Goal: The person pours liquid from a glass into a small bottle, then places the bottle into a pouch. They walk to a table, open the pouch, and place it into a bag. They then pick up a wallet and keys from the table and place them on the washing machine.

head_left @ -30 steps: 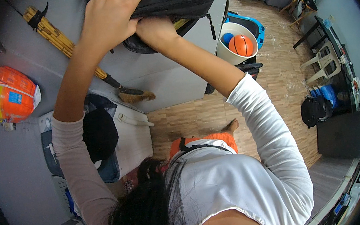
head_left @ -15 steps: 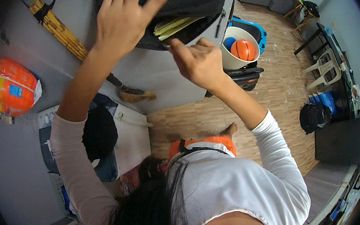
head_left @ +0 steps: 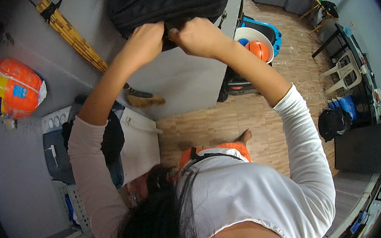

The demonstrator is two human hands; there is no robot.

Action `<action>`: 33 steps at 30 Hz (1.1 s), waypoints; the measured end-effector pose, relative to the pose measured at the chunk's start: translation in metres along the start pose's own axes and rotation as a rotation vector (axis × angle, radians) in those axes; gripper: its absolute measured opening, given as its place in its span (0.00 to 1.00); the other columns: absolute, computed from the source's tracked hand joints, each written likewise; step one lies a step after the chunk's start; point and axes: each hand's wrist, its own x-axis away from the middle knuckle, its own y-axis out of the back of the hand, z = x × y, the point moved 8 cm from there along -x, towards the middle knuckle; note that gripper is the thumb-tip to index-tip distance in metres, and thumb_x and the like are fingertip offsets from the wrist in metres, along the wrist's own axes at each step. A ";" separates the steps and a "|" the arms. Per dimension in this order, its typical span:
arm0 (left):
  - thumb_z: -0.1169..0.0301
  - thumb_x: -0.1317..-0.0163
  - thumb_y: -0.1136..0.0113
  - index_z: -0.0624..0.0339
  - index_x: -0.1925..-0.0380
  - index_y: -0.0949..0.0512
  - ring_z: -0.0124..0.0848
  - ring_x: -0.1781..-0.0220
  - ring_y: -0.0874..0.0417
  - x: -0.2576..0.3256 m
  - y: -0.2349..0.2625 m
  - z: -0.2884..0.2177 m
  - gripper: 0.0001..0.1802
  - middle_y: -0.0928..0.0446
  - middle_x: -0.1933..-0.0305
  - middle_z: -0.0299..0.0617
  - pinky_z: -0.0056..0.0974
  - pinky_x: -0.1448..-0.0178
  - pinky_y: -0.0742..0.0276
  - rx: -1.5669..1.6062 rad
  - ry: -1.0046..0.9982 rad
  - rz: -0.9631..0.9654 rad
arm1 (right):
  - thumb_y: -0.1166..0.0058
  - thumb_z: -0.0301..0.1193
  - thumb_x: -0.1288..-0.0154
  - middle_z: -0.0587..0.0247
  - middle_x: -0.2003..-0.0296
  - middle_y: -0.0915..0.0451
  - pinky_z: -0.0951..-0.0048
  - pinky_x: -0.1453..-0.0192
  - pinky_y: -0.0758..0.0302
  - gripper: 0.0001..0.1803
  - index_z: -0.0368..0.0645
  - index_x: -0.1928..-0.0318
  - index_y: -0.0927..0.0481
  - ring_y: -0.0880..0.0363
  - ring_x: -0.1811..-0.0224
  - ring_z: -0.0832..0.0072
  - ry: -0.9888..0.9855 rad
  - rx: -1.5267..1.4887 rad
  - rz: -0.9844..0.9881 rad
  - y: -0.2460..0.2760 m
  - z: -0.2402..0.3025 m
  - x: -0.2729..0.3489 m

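A black fabric bag [head_left: 173,6] lies on the grey surface at the top of the view, with a grey patch at its far side. Both hands meet at its near edge. My left hand [head_left: 147,40] is closed, its fingers curled over the edge of the bag. Close beside it, my right hand [head_left: 201,37] is also closed on that edge, with thumb and fingers pinched together. A small dark flap of the bag hangs between the two hands. Whatever the fingertips hold exactly is hidden behind the knuckles.
A bundle of tan sticks [head_left: 70,34], a brush [head_left: 143,98] and an orange package [head_left: 17,87] are at the left. Below them stands a washing machine [head_left: 139,146]. Right of the bag, a white bucket [head_left: 247,32] holds an orange ball [head_left: 257,51]. A plastic chair [head_left: 345,70] stands farther right.
My left hand came down from over the bag and closed on its near edge. My right hand rose slightly and closed. The yellow sheets in the bag's opening have gone from sight.
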 end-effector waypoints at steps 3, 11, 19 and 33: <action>0.80 0.48 0.48 0.69 0.67 0.24 0.56 0.58 0.21 -0.009 0.000 -0.001 0.08 0.23 0.64 0.63 0.54 0.54 0.25 -0.165 0.027 -0.011 | 0.45 0.26 0.52 0.50 0.77 0.19 0.59 0.66 0.21 0.03 0.40 0.75 0.20 0.17 0.71 0.56 -0.005 -0.040 0.057 0.003 -0.003 0.000; 0.79 0.50 0.47 0.63 0.73 0.21 0.53 0.59 0.18 -0.029 -0.025 -0.009 0.06 0.20 0.64 0.55 0.51 0.58 0.22 -0.360 0.046 0.086 | 0.44 0.29 0.46 0.51 0.78 0.22 0.59 0.68 0.24 0.06 0.41 0.75 0.20 0.21 0.73 0.54 0.047 -0.083 0.022 0.001 -0.004 0.003; 0.76 0.48 0.47 0.62 0.74 0.21 0.51 0.62 0.17 -0.025 -0.023 -0.010 0.05 0.20 0.68 0.55 0.50 0.60 0.21 -0.391 0.024 -0.015 | 0.46 0.31 0.43 0.53 0.81 0.22 0.59 0.71 0.25 0.08 0.42 0.75 0.20 0.21 0.76 0.55 0.032 -0.067 -0.018 0.001 -0.005 0.014; 0.75 0.37 0.44 0.71 0.56 0.22 0.36 0.62 0.14 0.054 0.033 -0.018 0.12 0.17 0.64 0.50 0.39 0.54 0.18 1.005 0.238 -0.513 | 0.48 0.28 0.49 0.55 0.82 0.22 0.62 0.73 0.24 0.05 0.43 0.71 0.20 0.20 0.80 0.59 -0.002 -0.014 -0.061 0.016 -0.010 0.034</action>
